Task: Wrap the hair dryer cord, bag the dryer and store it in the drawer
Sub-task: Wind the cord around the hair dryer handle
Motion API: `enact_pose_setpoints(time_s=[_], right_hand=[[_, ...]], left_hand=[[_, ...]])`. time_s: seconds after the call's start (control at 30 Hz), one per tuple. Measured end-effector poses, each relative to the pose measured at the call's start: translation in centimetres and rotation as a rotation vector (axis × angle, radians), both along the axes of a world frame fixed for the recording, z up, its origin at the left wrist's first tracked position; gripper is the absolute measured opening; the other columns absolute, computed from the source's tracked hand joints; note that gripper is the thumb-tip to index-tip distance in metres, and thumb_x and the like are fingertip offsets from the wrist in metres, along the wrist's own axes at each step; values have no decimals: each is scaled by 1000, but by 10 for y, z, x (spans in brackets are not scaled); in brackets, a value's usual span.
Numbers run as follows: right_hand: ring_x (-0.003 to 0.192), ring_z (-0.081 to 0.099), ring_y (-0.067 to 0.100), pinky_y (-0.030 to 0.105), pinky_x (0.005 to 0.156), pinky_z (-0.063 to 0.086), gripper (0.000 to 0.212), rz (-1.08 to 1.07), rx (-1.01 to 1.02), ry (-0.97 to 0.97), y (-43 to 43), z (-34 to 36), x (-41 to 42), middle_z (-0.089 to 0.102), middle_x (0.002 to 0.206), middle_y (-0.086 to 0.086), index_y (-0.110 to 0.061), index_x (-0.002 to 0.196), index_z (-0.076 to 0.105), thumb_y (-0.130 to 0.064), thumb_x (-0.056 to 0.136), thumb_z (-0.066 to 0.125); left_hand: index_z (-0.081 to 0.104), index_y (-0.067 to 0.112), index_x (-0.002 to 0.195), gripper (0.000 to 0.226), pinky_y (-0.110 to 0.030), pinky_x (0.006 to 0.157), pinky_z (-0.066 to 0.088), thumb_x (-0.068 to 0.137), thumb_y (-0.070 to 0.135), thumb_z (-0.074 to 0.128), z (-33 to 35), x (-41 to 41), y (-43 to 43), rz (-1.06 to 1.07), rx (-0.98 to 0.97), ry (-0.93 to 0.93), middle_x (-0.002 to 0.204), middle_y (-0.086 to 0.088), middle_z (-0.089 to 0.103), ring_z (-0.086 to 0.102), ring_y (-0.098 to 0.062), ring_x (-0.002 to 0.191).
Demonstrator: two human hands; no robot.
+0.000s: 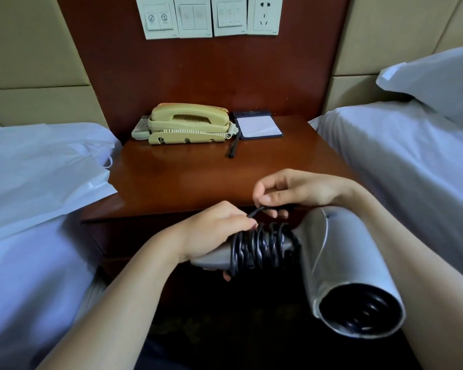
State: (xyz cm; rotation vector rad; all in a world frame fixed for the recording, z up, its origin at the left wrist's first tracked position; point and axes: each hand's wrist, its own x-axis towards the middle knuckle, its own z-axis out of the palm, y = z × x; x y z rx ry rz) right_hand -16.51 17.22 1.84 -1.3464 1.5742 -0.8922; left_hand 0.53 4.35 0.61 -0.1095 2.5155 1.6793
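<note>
A silver hair dryer (340,265) hangs in front of the nightstand, its dark nozzle mouth facing me at lower right. Its black cord (262,244) is coiled in several turns round the handle. My left hand (211,233) grips the handle end beside the coils. My right hand (292,190) is just above, pinching the loose end of the cord near the coils. A white bag (46,169) lies flat on the left bed. The drawer front (134,236) of the nightstand shows below the top's front edge, behind my left forearm; it looks closed.
The wooden nightstand (198,177) carries a cream telephone (190,124), a notepad (258,125) and a black pen (234,145) at the back. White-sheeted beds flank it, with a pillow (439,81) on the right. Wall switches and a socket (263,14) sit above.
</note>
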Motion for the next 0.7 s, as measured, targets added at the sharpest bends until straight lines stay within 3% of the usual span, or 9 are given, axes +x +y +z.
enact_pose_setpoints(time_s=[0.1, 0.17, 0.27, 0.33, 0.4, 0.43, 0.47, 0.5, 0.7], right_hand=[[61, 55, 9, 17, 60, 44, 16, -75, -19, -296, -4, -21, -13, 58, 73, -5, -14, 87, 58, -25, 80, 67], [75, 65, 13, 27, 73, 51, 62, -452, -157, -389, -7, -45, -23, 63, 79, -3, -16, 89, 57, -44, 43, 89], [47, 47, 5, 19, 56, 32, 9, -275, -293, -602, -24, -33, 9, 55, 60, -5, -11, 80, 56, -15, 87, 57], [44, 34, 5, 19, 50, 24, 16, -213, -380, -649, -37, -17, 36, 46, 60, -3, -13, 82, 52, -13, 94, 41], [46, 31, 7, 19, 49, 26, 20, -267, -429, -606, -44, -13, 51, 41, 65, 1, -13, 82, 50, -13, 98, 37], [46, 31, 8, 21, 49, 26, 24, -324, -458, -541, -45, -15, 54, 40, 65, 2, -13, 81, 49, -13, 100, 34], [47, 30, 9, 22, 50, 25, 27, -382, -481, -437, -45, -17, 56, 40, 66, 3, -14, 79, 48, -13, 101, 33], [47, 29, 11, 24, 50, 24, 28, -429, -502, -346, -44, -15, 60, 40, 67, 4, -14, 79, 47, -14, 101, 32], [52, 37, 16, 28, 49, 30, 16, -526, -527, -75, -33, -12, 71, 47, 70, 12, -14, 82, 38, -17, 97, 35]], left_hand=[[55, 18, 46, 37, -32, 51, 33, 81, 29, 50, 5, 4, 1, 113, 142, 53, 43, 2, 50, 46, -15, 41], [62, 14, 46, 37, -25, 40, 33, 80, 26, 51, 6, 6, -1, 207, 291, 161, 38, -2, 53, 48, -16, 34], [75, 7, 59, 42, -22, 50, 49, 88, 27, 52, -4, -5, -31, 173, 693, 145, 58, -6, 69, 66, -11, 54], [63, -14, 106, 51, -31, 61, 53, 94, 34, 49, 3, -7, -34, -43, 970, 122, 92, -26, 69, 69, -29, 78], [64, -12, 107, 61, -27, 51, 51, 87, 44, 52, -5, -18, -40, 47, 1041, 189, 88, -25, 68, 67, -27, 69], [72, -7, 92, 96, -20, 39, 45, 82, 42, -10, -5, -19, -40, 82, 1055, 109, 73, -18, 68, 63, -21, 53], [75, -2, 78, 76, -14, 31, 37, 15, 35, 56, -6, -21, -38, 150, 1049, 157, 61, -13, 64, 56, -16, 41], [75, 0, 70, 59, -12, 28, 31, 70, 50, 43, -2, -21, -34, 201, 1035, 207, 55, -10, 61, 51, -14, 36], [67, 3, 81, 61, -12, 32, 26, 93, 36, 18, 0, -18, -25, 344, 924, 198, 55, -12, 56, 47, -16, 37]])
